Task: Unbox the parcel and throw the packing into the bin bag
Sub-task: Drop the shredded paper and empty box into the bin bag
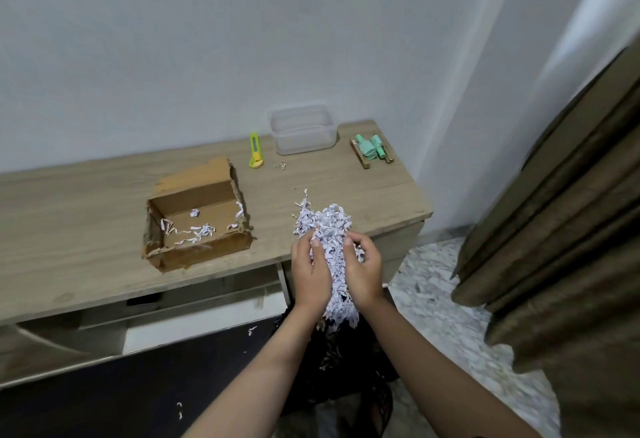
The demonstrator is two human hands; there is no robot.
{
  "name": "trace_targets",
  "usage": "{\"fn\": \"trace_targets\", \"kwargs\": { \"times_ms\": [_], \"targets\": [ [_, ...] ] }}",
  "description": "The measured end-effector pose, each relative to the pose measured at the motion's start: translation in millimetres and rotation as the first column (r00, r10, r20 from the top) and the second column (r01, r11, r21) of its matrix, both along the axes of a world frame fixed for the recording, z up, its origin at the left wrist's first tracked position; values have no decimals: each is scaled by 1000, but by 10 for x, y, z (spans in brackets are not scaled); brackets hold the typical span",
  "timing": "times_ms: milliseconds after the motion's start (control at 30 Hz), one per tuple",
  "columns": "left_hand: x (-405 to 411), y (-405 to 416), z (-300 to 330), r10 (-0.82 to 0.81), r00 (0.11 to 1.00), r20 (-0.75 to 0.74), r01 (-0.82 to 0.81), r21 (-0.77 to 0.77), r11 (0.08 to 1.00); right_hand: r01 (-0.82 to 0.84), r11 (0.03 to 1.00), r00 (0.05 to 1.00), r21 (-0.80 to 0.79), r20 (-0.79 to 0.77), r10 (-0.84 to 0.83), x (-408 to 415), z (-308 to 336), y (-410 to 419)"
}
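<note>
Both hands, left hand [310, 266] and right hand [363, 266], clutch a wad of shredded paper [329, 229] between them. The opened box [197, 226] sits on the counter [86, 229].

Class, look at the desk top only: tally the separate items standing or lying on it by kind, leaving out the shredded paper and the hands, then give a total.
Cardboard box: 1
Utility knife: 1
Clear plastic container: 1
Cluster of green items, too small to separate: 1
Total: 4
</note>
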State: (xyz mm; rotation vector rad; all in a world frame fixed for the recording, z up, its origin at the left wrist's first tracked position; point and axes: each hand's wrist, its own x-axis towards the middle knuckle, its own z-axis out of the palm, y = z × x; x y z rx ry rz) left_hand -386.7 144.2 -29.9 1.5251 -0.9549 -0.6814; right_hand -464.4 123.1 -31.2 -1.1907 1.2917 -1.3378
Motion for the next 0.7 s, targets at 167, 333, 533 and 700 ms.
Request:
{"fn": "trace_targets", "kwargs": {
  "times_ms": [167,333,533,700],
  "targets": [
    [59,76,-139,-84,996,25,84,11,996,-26,996,1000,81,14,25,19,-160,1],
    [94,191,-398,-109,991,78,104,69,992,-29,995,998,98,-61,35,1,-346,83],
    [82,236,-623,-157,988,7,154,176,972,-81,971,994,226,-48,94,-42,-499,126],
    [102,203,-652,-213,977,-6,208,236,949,-169,927,985,336,39,165,-70,-536,84]
  ]
}}
